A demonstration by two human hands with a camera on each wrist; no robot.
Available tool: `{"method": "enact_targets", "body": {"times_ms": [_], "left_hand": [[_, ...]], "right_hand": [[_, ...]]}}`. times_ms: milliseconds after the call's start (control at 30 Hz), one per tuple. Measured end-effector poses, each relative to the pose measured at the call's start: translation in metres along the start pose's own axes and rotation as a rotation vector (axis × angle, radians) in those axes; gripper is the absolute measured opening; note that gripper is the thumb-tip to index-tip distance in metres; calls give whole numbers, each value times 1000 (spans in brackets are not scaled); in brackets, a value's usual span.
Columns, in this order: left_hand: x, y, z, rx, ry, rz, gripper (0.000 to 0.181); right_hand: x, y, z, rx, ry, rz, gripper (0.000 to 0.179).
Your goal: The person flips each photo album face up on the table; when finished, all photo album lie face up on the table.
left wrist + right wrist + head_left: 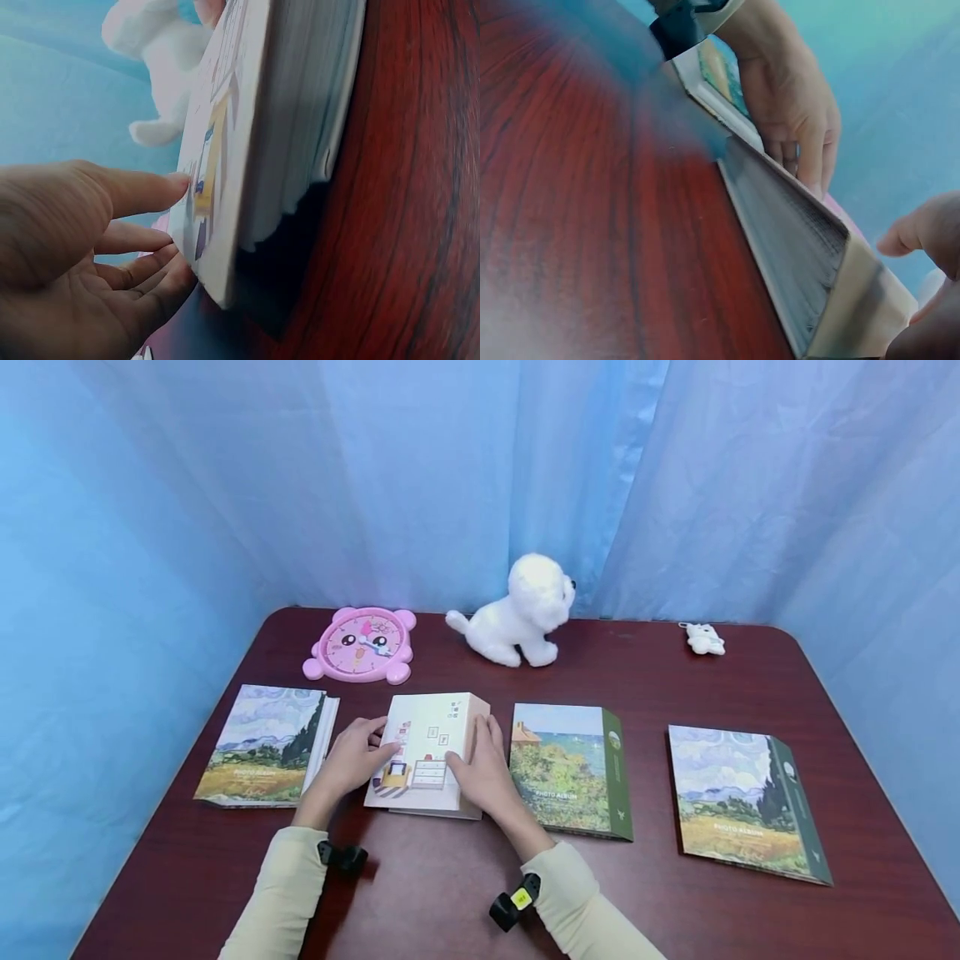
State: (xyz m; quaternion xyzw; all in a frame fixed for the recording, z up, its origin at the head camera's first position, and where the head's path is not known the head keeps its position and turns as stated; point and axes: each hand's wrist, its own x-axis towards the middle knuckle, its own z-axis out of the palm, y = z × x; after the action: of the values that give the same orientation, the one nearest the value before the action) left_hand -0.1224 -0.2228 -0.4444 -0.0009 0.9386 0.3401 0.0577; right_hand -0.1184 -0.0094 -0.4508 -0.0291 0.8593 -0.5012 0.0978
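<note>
A thick white album with a drawn room on its cover lies between both hands in the head view. My left hand holds its left edge, thumb on the cover and fingers at the side. The left wrist view shows that thumb against the white cover, which stands apart from the pages at the near corner. On the other side, my right hand grips the album with the thumb on the cover and fingers along the spine. The right wrist view shows the cream spine near the right thumb.
A painted-cover photo album lies left; a green-spined one lies close right, with another farther right. Behind are a pink clock, a white plush dog and a small white plush charm. Blue curtains border the dark red table.
</note>
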Motion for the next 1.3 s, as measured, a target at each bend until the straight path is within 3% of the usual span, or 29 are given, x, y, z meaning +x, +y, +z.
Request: {"method": "enact_targets", "body": {"times_ms": [200,400,633,733,867,1100,1300], "left_hand": [[1,4,5,0,-20,-1,58],[1,7,7,-30,-62,-28,62],[1,9,10,-75,-73,-21,60],[0,14,12,-72,-58,-19,60],[0,26,16,-67,-51,-6,66],[1,46,17,-59,-111,-33,73],[3,49,18,-55,-141,1,69]], "right_hand": [[1,-2,-7,100,-7,59,67],[6,-3,-12,245,8,60,64],[6,-15,-26,196,-14,54,63],[5,-19,-31,209,-42,39,62],[6,-22,-37,307,-64,25,63],[7,-19,-45,474,-28,65,61],[5,-18,-51,560,-23,42,49]]}}
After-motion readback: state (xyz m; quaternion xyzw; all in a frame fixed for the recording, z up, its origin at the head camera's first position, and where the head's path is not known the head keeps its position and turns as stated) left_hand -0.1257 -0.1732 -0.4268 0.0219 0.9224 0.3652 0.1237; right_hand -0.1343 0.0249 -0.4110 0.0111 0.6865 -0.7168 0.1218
